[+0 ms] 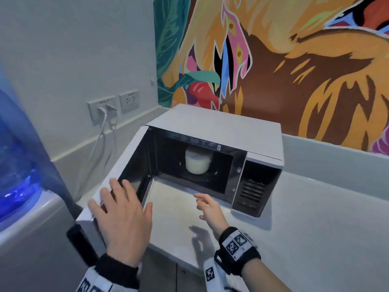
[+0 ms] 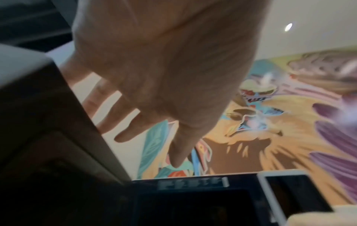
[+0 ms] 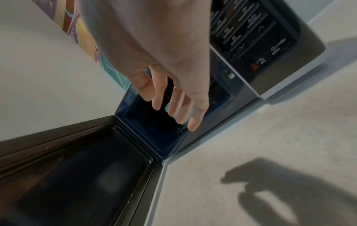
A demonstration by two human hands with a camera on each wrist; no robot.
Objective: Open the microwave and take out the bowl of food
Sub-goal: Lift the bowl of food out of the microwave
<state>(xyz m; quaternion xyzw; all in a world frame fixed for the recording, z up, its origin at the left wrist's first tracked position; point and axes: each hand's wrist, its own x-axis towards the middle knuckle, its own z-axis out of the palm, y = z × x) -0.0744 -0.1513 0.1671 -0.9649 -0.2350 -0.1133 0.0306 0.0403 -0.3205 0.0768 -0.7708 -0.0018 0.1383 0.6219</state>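
Note:
A white microwave (image 1: 212,125) stands on the counter with its door (image 1: 134,157) swung wide to the left. Inside the dark cavity sits a pale bowl (image 1: 197,161) of creamy food. My left hand (image 1: 117,199) lies flat with spread fingers over the door's top outer edge; whether it touches the door is unclear. In the left wrist view that hand (image 2: 139,122) is open beside the door (image 2: 38,122). My right hand (image 1: 205,204) hovers open above the counter, just in front of the cavity. In the right wrist view its fingers (image 3: 173,104) point at the bowl (image 3: 167,107), mostly hidden behind them.
A water dispenser with a blue bottle (image 1: 16,165) stands at the left, close to the open door. Wall sockets (image 1: 103,110) with plugged cables are behind it. The pale counter (image 1: 315,228) stretches right of the microwave. The control panel (image 3: 251,30) is right of the cavity.

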